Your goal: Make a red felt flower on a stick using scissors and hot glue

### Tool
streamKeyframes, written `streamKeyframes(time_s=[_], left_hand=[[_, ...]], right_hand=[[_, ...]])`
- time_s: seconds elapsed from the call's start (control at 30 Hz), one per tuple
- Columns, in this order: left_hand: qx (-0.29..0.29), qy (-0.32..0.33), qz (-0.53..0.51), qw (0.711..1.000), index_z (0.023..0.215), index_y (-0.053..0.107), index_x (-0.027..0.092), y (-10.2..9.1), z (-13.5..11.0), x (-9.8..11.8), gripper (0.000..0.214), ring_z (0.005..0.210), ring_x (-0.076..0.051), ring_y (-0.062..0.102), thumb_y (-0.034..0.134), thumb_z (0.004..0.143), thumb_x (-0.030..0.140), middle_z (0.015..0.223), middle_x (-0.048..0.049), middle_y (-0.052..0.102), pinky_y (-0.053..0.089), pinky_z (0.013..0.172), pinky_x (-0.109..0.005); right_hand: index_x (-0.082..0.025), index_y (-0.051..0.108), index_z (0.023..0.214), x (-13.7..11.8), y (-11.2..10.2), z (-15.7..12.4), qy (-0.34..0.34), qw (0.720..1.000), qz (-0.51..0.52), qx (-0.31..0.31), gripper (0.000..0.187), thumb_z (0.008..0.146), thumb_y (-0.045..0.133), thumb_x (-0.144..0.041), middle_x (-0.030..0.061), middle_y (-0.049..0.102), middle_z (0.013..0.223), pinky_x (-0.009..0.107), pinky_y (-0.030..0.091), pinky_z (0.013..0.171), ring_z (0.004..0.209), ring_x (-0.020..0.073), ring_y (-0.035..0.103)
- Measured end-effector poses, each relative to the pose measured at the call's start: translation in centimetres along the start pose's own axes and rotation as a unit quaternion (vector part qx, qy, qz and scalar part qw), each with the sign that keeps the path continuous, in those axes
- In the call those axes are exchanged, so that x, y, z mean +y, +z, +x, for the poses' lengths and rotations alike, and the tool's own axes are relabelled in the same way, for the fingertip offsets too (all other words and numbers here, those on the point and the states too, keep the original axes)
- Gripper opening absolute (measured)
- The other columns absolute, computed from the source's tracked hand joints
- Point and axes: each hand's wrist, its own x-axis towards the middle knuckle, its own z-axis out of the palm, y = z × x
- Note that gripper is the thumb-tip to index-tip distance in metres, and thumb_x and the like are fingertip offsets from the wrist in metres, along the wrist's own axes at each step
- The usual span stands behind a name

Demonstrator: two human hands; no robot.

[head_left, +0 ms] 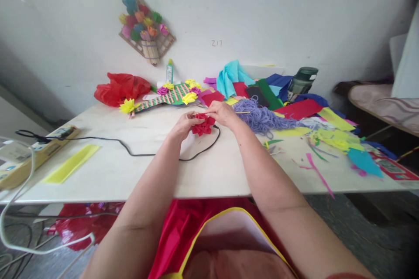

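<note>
A ruffled red paper flower (pixel 203 127) is between my two hands, just above the white table. My left hand (pixel 186 124) is closed on the flower's left side. From the other side, my right hand (pixel 223 112) pinches closed at the top of the flower. A thin yellow stick (pixel 242 112) runs through the fingers of my right hand and sticks out to its right. My fingers partly hide the stick and the flower. Behind my hands lies a green guitar-shaped piece (pixel 166 98) with pale strips and yellow and purple paper flowers.
Purple yarn (pixel 258 115) and coloured paper sheets (pixel 297 109) crowd the right side, with a dark bottle (pixel 303 80). A black cord (pixel 126 144) crosses to a power strip (pixel 39 157) at left. A yellow strip (pixel 72 163) and red plastic bag (pixel 122 88) lie on the left.
</note>
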Motion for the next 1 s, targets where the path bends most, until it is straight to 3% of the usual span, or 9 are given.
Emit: streamKeyframes(time_s=[0.17,0.37,0.57,1.0], left_hand=[[0.029,0.01,0.001,1.0,0.075,0.065,0.014,0.2,0.5,-0.7,0.04,0.06,-0.013,0.064,0.089,0.046,0.026,0.068,-0.0016,0.068,0.048,0.06,-0.024],[0.069,0.013,0.036,0.997,0.093,0.063,0.016,0.1,0.6,-0.7,0.056,0.058,-0.016,0.065,0.089,0.043,0.022,0.069,-0.0004,0.07,0.049,0.058,-0.027],[0.088,0.031,0.073,0.993,0.105,0.06,0.016,0.5,0.3,-0.5,0.063,0.061,-0.018,0.067,0.085,0.049,0.021,0.072,-0.0001,0.071,0.05,0.06,-0.028],[0.111,0.051,0.101,0.987,0.109,0.06,0.016,0.7,0.5,-0.6,0.063,0.061,-0.017,0.066,0.081,0.051,0.023,0.07,0.0014,0.07,0.052,0.063,-0.028]], right_hand=[[-0.025,0.08,0.108,-0.4,-0.3,-0.2,0.005,1.0,-0.016,-0.007,0.025,0.094,0.06,-0.026,0.0058,0.07,0.106,0.028,0.042,0.077,0.091,0.018,0.061],[-0.026,0.079,0.112,-0.5,0.0,-0.3,0.01,1.0,-0.027,0.001,0.026,0.095,0.059,-0.028,0.006,0.069,0.111,0.028,0.043,0.077,0.092,0.0183,0.062],[-0.026,0.079,0.111,-0.8,0.4,-0.1,0.016,0.998,-0.056,0.016,0.029,0.096,0.055,-0.028,0.0072,0.069,0.114,0.029,0.044,0.076,0.092,0.0194,0.062],[-0.026,0.08,0.104,-2.5,-0.5,-0.3,0.042,0.998,-0.055,0.011,0.027,0.095,0.055,-0.025,0.0079,0.067,0.12,0.031,0.043,0.073,0.093,0.0214,0.062]])
